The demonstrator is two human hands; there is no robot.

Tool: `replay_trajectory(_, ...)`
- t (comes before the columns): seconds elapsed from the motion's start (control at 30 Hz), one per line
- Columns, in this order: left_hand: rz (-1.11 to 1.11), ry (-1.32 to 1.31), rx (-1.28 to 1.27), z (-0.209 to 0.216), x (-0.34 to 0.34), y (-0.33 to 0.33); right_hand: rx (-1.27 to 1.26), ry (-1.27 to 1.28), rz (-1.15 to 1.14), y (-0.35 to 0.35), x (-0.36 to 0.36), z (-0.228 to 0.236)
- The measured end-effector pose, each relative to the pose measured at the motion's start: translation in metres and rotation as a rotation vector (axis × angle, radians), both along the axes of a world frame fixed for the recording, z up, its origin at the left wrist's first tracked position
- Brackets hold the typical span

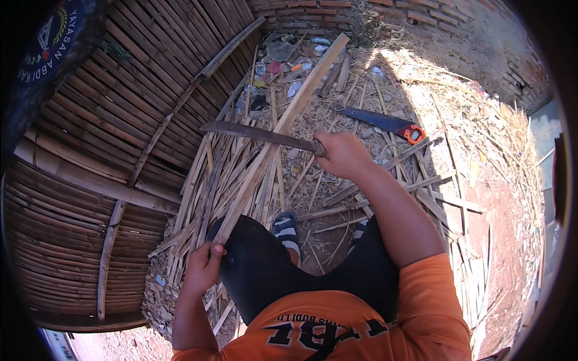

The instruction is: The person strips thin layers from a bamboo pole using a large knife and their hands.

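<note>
A long, pale bamboo strip point(295, 107) slants up and away from my left knee. My left hand point(205, 268) is closed round its near end, with the thumb on top. In my right hand point(342, 154) is the handle of a machete point(256, 133), whose long dark blade points left. The blade crosses the strip near its middle; whether its edge is in the bamboo or only resting against it, I cannot tell. A handsaw point(382, 122) with an orange grip lies on the ground beyond my right hand.
Many split bamboo strips point(201, 186) are heaped along the left, beside a bamboo-slat wall point(78, 132). More sticks point(415, 180) cross one another at the right. Litter point(295, 69) and wood shavings cover the ground toward a brick wall point(415, 15). My sandalled foot point(286, 231) is between my knees.
</note>
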State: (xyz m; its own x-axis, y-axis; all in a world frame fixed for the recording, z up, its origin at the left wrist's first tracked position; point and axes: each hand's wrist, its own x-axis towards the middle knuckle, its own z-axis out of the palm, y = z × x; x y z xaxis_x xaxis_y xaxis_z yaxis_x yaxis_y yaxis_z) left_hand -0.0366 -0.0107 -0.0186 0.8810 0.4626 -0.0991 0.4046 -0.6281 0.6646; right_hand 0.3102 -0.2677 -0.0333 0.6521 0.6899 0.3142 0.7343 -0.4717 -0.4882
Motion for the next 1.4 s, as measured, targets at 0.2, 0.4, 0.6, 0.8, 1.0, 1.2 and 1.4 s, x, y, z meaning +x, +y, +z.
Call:
replay_trajectory(0.2, 0.064, 0.115, -0.219, 0.012, 0.003, -0.006, -0.109, 0.013, 0.082, -0.007, 0.011, -0.006)
replay_trajectory(0.4, 0.092, 0.174, -0.441, 0.007, 0.007, -0.005, -0.152, -0.065, 0.225, 0.021, -0.033, 0.003)
replay_trajectory(0.6, -0.064, 0.189, -0.208, 0.014, -0.011, 0.005, 0.127, 0.168, -0.225, -0.015, 0.052, -0.014)
replay_trajectory(0.8, 0.052, 0.244, -0.43, 0.014, -0.007, 0.0, -0.105, -0.052, 0.207, 0.011, -0.023, 0.006)
replay_trajectory(1.0, 0.092, 0.257, -0.243, 0.031, -0.019, 0.006, 0.143, 0.182, -0.206, -0.035, 0.045, -0.007)
replay_trajectory(1.2, 0.102, -0.184, 0.566, 0.012, 0.005, -0.006, -0.082, -0.021, 0.087, -0.007, -0.02, 0.024)
replay_trajectory(1.4, 0.162, -0.258, 0.669, 0.007, 0.017, -0.01, 0.056, 0.121, -0.071, -0.018, 0.011, 0.01)
